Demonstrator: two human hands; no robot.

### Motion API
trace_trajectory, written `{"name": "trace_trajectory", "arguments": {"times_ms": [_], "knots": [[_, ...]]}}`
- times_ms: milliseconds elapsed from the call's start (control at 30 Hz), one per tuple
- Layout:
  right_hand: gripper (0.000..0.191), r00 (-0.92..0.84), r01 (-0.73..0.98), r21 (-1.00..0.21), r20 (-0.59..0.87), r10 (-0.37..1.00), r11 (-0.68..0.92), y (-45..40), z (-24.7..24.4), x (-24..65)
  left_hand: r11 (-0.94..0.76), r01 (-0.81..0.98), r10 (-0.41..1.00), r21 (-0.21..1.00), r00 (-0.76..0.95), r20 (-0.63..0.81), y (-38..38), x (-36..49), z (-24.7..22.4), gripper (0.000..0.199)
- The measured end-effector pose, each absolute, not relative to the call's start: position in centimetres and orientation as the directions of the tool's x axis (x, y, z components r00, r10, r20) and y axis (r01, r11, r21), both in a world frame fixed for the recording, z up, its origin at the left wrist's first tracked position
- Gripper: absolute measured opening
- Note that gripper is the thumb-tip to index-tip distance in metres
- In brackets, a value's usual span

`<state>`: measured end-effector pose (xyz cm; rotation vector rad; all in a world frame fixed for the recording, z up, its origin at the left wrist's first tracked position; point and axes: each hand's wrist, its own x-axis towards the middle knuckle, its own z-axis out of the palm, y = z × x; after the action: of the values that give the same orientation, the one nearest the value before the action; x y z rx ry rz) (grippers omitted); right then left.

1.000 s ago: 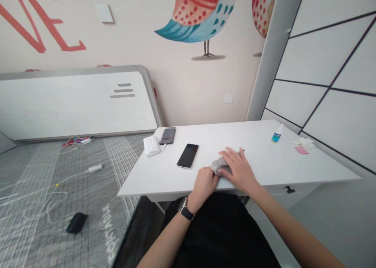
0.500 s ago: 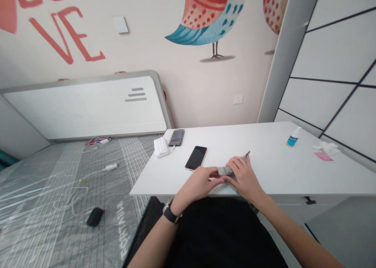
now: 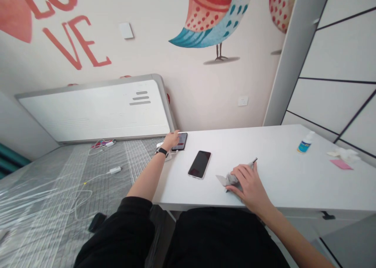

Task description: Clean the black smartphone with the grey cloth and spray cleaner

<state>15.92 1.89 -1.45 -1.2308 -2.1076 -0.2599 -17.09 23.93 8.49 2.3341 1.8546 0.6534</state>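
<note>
My left hand [image 3: 171, 140] reaches to the table's far left corner, at a phone [image 3: 181, 141] with a lit screen. A finger is stretched over that screen; whether it touches cannot be told. Near the table's front edge, my right hand [image 3: 246, 185] is closed on a grey, crumpled, cloth-like piece [image 3: 232, 179]. A pale pointed end sticks out of it to the left, and a thin dark edge shows beyond my fingertips. Between the hands lies a second phone [image 3: 200, 164] with a dark screen.
The white table [image 3: 282, 182] carries a small blue-labelled bottle [image 3: 305, 142], a pink slip [image 3: 340, 164] and a crumpled white tissue [image 3: 345, 154] at right. A white device, partly hidden, sits by my left wrist. Left is a plastic-covered bed [image 3: 111, 197] with cables.
My left hand has let go of the grey piece and moved left and away to the lit phone. My right hand still holds the piece. The view has shifted slightly.
</note>
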Motion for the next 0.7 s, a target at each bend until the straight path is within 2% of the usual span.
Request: {"name": "trace_trajectory", "arguments": {"times_ms": [200,267,400,467,533,633,700], "knots": [[0.051,-0.307,0.826,-0.197,0.63,0.714,0.529,1.6,-1.5,16.0,-0.366,0.885,0.912,0.287,0.278,0.303,21.2,-16.3,10.1,0.042],[0.049,-0.301,0.824,-0.205,0.631,0.715,0.528,1.6,-1.3,15.9,-0.444,0.85,0.885,0.284,0.366,0.288,17.0,-15.2,10.0,0.044],[0.044,-0.284,0.827,-0.211,0.644,0.711,0.521,1.7,-0.9,15.5,-0.654,0.702,0.754,0.283,0.637,0.162,5.9,-11.0,6.4,0.03],[0.042,-0.281,0.824,-0.216,0.647,0.709,0.524,1.7,-0.8,15.2,-0.642,0.724,0.766,0.251,0.619,0.174,1.9,-8.2,3.7,0.036],[0.041,-0.28,0.822,-0.22,0.646,0.71,0.524,1.6,-0.7,14.8,-0.572,0.785,0.819,0.238,0.53,0.218,0.1,-5.7,1.4,0.032],[0.041,-0.279,0.824,-0.223,0.641,0.715,0.521,1.7,-0.7,14.4,-0.494,0.813,0.864,0.308,0.421,0.276,0.5,-3.0,-0.7,0.022],[0.042,-0.316,0.814,-0.204,0.631,0.708,0.544,2.0,-0.8,14.9,-0.487,0.816,0.865,0.31,0.401,0.303,1.3,-2.2,-1.2,0.016]]}}
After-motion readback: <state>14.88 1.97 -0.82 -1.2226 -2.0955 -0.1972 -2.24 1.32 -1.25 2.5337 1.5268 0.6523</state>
